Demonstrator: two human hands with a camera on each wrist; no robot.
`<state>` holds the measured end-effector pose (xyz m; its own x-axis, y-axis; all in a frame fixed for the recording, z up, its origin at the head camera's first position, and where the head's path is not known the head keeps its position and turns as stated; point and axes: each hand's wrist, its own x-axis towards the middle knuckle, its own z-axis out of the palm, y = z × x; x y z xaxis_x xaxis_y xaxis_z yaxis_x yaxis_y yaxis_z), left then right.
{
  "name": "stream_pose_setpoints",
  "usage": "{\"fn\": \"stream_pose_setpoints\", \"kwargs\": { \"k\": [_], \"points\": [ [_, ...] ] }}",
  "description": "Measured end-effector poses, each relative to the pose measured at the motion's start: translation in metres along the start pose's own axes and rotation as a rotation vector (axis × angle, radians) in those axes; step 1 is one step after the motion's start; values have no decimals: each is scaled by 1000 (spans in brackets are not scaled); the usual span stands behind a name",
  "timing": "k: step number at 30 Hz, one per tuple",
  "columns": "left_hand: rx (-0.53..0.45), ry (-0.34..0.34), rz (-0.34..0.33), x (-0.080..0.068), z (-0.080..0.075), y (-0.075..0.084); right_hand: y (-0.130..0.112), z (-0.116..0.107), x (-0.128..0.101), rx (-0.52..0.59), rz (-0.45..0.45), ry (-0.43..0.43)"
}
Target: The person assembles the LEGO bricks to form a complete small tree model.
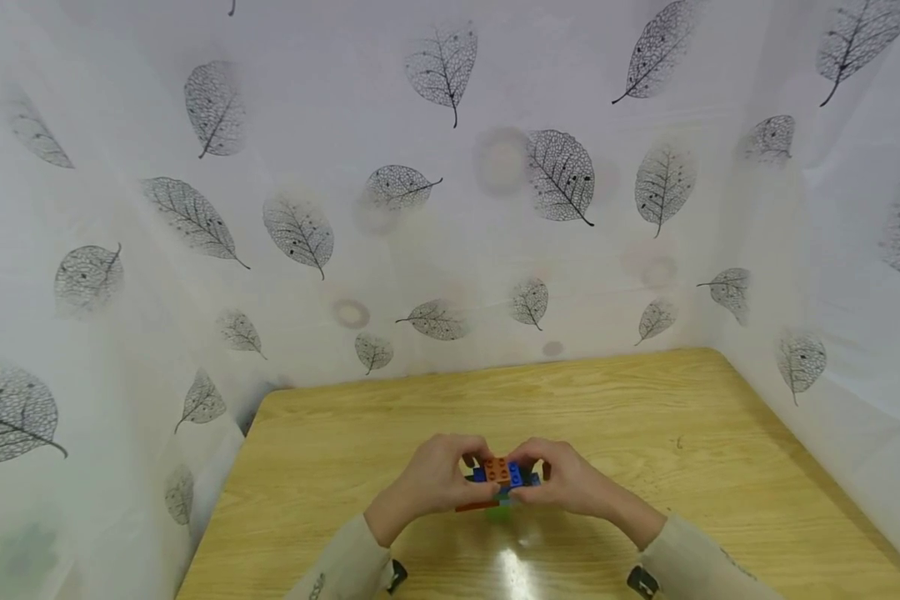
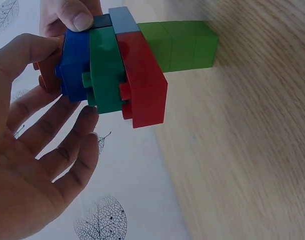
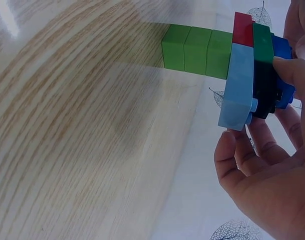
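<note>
Both hands hold one brick stack [image 1: 504, 477] low over the wooden table [image 1: 645, 417], near its front edge. My left hand [image 1: 468, 471] grips its left side, and my right hand [image 1: 534, 475] grips its right side. In the left wrist view, the left hand [image 2: 62, 85] has its thumb and fingers around the blue brick [image 2: 75, 65] and an orange brick [image 2: 47, 75]. Beside these lie a green layer [image 2: 107, 70] and a red layer [image 2: 142, 80]. In the right wrist view, the right hand [image 3: 257, 107] pinches the stack by the light-blue brick [image 3: 237, 85]. A column of green bricks [image 3: 195, 50] reaches from the stack to the table.
White sheeting printed with grey leaves [image 1: 450, 208] walls the table at the back and on both sides. Bare wood lies beyond the hands, up to the back edge [image 1: 495, 371].
</note>
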<state>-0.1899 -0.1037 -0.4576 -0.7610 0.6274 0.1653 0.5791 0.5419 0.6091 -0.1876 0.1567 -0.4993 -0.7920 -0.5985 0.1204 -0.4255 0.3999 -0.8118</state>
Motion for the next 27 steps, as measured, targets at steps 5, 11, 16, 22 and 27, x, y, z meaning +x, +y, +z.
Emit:
{"fn": "stream_pose_setpoints", "kwargs": {
  "k": [5,11,16,22,27],
  "points": [
    [-36,12,24,-2,3,-4,-1,0,-1,7,-1,2],
    [-224,35,101,-8,18,-22,1,1,-1,10,-9,6],
    [-231,83,137,-14,29,-28,0,1,-1,3,4,18],
    [-215,135,162,-16,33,-33,0,4,-1,-9,26,49],
    [-247,155,88,-8,28,-42,0,7,3,-91,7,125]
  ]
}}
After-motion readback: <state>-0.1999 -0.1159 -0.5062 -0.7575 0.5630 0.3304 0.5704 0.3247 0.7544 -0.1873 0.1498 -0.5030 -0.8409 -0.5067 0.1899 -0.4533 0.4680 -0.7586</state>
